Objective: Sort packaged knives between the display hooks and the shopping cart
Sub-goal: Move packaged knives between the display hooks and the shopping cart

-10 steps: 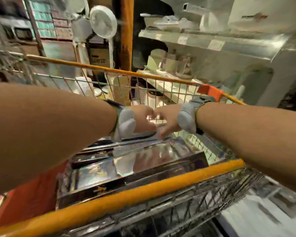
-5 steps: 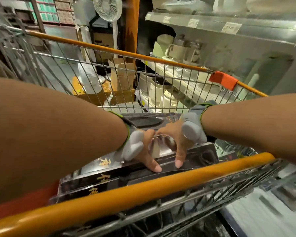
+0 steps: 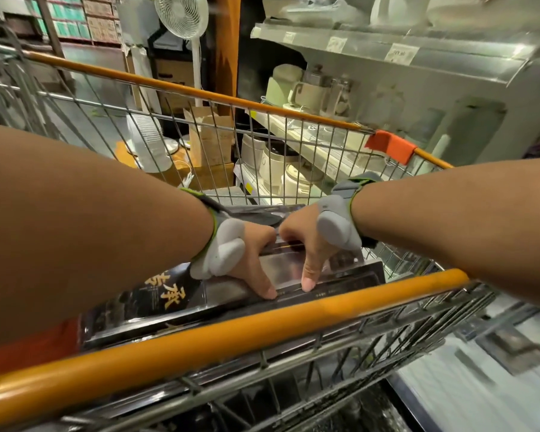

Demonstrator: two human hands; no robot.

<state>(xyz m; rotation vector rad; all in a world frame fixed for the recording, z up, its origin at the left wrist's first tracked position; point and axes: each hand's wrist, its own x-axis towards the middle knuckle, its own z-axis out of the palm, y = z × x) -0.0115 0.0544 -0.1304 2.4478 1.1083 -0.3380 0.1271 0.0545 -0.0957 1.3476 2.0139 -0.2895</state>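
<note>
Inside cart point(image 3: 200, 341), L hand point(image 3: 250, 247) & R hand point(image 3: 306, 241) grip, fingers probably curled, top knife pkg point(image 3: 281, 269).

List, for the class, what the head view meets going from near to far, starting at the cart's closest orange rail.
Near orange rail → packaged knives → left hand and right hand gripping a package → far orange rail → white fan.

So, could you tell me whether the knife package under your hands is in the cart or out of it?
In: the knife package lies flat inside the cart, below its orange rim.
</note>
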